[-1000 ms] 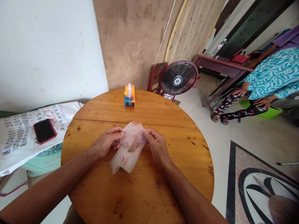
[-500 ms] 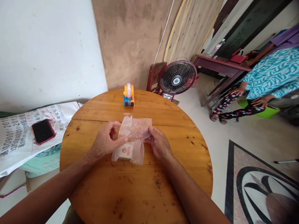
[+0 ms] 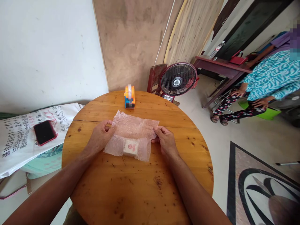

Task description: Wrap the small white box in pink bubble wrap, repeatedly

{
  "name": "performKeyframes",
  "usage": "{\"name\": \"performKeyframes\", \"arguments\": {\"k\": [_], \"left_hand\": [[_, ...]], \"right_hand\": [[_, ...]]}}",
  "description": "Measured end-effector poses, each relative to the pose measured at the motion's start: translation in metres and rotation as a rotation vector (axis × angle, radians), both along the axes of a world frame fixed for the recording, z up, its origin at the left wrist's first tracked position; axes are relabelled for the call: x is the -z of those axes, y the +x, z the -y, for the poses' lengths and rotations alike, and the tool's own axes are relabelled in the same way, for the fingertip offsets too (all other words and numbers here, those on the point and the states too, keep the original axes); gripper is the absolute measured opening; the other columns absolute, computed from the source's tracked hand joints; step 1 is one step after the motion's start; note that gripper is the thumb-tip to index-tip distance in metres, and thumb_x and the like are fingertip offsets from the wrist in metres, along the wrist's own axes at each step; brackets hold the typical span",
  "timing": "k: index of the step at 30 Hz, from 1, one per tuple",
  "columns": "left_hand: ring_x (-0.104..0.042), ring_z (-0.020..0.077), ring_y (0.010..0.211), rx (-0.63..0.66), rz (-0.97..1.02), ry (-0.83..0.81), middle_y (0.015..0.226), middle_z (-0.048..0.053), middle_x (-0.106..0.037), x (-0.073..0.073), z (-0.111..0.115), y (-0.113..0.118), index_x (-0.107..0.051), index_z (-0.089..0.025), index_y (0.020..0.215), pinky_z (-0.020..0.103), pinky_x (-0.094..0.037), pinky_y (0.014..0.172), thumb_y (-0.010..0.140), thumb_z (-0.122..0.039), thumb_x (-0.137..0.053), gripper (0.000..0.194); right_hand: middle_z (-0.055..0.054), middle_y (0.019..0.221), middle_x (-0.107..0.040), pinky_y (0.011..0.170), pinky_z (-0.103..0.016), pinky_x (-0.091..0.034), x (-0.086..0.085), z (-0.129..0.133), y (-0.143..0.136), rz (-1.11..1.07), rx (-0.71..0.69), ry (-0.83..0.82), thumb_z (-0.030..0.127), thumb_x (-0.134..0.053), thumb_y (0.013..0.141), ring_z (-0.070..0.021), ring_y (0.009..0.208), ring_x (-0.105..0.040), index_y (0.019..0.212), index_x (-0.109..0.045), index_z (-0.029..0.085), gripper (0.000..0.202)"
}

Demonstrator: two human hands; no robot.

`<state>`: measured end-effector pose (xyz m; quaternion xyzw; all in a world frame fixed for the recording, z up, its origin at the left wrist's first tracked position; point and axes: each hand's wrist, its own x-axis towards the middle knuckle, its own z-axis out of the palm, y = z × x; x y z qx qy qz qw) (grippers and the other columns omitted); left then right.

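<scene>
A sheet of bubble wrap (image 3: 136, 125) lies spread on the round wooden table (image 3: 145, 190), its upper part raised a little between my hands. My left hand (image 3: 102, 136) pinches its left edge between thumb and fingers. On the other side my right hand (image 3: 166, 139) pinches the right edge. A small whitish box (image 3: 130, 147) with a red print rests at the near middle of the sheet, seemingly under or within a clear layer of it.
Behind the wrap stands an orange and blue tape dispenser (image 3: 129, 97). To the left, a phone (image 3: 45, 132) lies on a white printed sack (image 3: 18, 137). A fan (image 3: 178, 79) stands beyond the table. At the right a person (image 3: 269, 78) sits by a dark red desk (image 3: 222, 65).
The folded bubble wrap has been opened out wider. My left hand moved left to its edge, and my right hand shifted slightly right. The printed box shows more plainly now.
</scene>
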<state>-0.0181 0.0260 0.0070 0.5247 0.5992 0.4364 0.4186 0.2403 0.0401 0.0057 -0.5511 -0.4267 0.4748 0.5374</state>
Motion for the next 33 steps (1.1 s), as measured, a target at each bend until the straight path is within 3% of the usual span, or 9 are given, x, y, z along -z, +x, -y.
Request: {"name": "performKeyframes", "arguments": {"k": [5,9,11,14,17,21,26,30,33], "left_hand": [[-0.044,0.0118,0.047,-0.058,-0.210,0.072,0.056,-0.007,-0.050,0.000,-0.002,-0.001,-0.060,-0.016,0.105,0.021,-0.034,0.044,0.076,-0.033,-0.057,0.034],[-0.058,0.0160,0.071,-0.213,-0.351,0.463,0.081,0.002,-0.062,-0.007,0.007,0.001,-0.063,-0.016,0.105,0.026,-0.048,0.061,0.080,-0.028,-0.057,0.028],[-0.061,0.0178,0.080,-0.126,-0.365,0.666,0.086,0.004,-0.065,-0.011,0.014,0.002,-0.064,-0.017,0.101,0.028,-0.051,0.069,0.083,-0.023,-0.055,0.021],[-0.063,0.0238,0.103,0.223,-0.380,0.775,0.105,0.010,-0.070,-0.012,0.019,0.002,-0.065,-0.015,0.110,0.038,-0.050,0.092,0.086,-0.023,-0.055,0.027],[-0.056,0.0295,0.123,0.414,-0.438,0.690,0.124,0.013,-0.067,-0.007,0.016,0.001,-0.058,-0.016,0.128,0.047,-0.042,0.105,0.088,-0.031,-0.058,0.043],[-0.063,0.0269,0.105,0.434,-0.440,0.547,0.107,0.011,-0.071,-0.005,0.014,-0.001,-0.060,-0.016,0.124,0.044,-0.047,0.096,0.092,-0.040,-0.056,0.040],[-0.065,0.0190,0.071,0.539,-0.019,0.277,0.075,0.003,-0.068,-0.017,0.018,-0.018,-0.059,-0.016,0.125,0.031,-0.049,0.070,0.098,-0.048,-0.044,0.044],[-0.069,0.0217,0.067,0.982,0.305,-0.041,0.074,0.009,-0.073,-0.030,0.017,-0.041,-0.064,-0.013,0.114,0.032,-0.052,0.067,0.098,-0.055,-0.040,0.051],[-0.071,0.0203,0.069,1.021,0.169,-0.202,0.080,0.009,-0.075,-0.033,0.015,-0.046,-0.065,-0.016,0.112,0.029,-0.053,0.066,0.095,-0.046,-0.053,0.036]], "right_hand": [[0.006,0.060,-0.054,0.037,-0.022,-0.042,0.006,-0.006,0.007,0.096,0.024,0.022,0.041,-0.068,0.068,-0.0096,0.044,-0.048,0.091,-0.058,0.018,0.034],[-0.001,0.078,-0.062,0.051,-0.027,-0.049,0.001,-0.003,0.014,0.295,0.134,0.186,0.038,-0.064,0.075,-0.0127,0.058,-0.055,0.097,-0.058,0.017,0.031],[-0.003,0.083,-0.064,0.064,-0.031,-0.052,-0.008,0.007,0.014,0.408,0.167,0.314,0.037,-0.061,0.081,-0.0146,0.066,-0.058,0.096,-0.061,0.018,0.025],[-0.005,0.089,-0.067,0.076,-0.034,-0.052,-0.024,0.031,0.007,0.542,-0.008,0.507,0.037,-0.057,0.090,-0.0179,0.080,-0.062,0.099,-0.065,0.021,0.020],[-0.010,0.126,-0.064,0.096,-0.041,-0.049,-0.032,0.048,-0.002,0.632,-0.368,0.596,0.043,-0.054,0.094,-0.0239,0.112,-0.060,0.129,-0.057,0.024,0.039],[-0.012,0.151,-0.046,0.112,-0.049,-0.035,-0.026,0.047,-0.008,0.748,-0.583,0.455,0.051,-0.045,0.098,-0.0283,0.137,-0.044,0.148,-0.039,0.025,0.057],[-0.008,0.101,-0.071,0.094,-0.043,-0.047,-0.028,0.040,0.000,0.488,-0.560,0.324,0.061,-0.035,0.098,-0.0236,0.099,-0.065,0.132,-0.056,0.021,0.057],[-0.005,0.078,-0.070,0.078,-0.032,-0.052,-0.044,0.041,0.010,0.197,-1.138,0.072,0.059,-0.038,0.099,-0.0171,0.075,-0.067,0.106,-0.068,0.015,0.054],[-0.004,0.079,-0.071,0.071,-0.028,-0.052,-0.050,0.041,0.012,0.282,-1.417,-0.111,0.050,-0.054,0.095,-0.0158,0.074,-0.066,0.096,-0.071,0.014,0.039]]}}
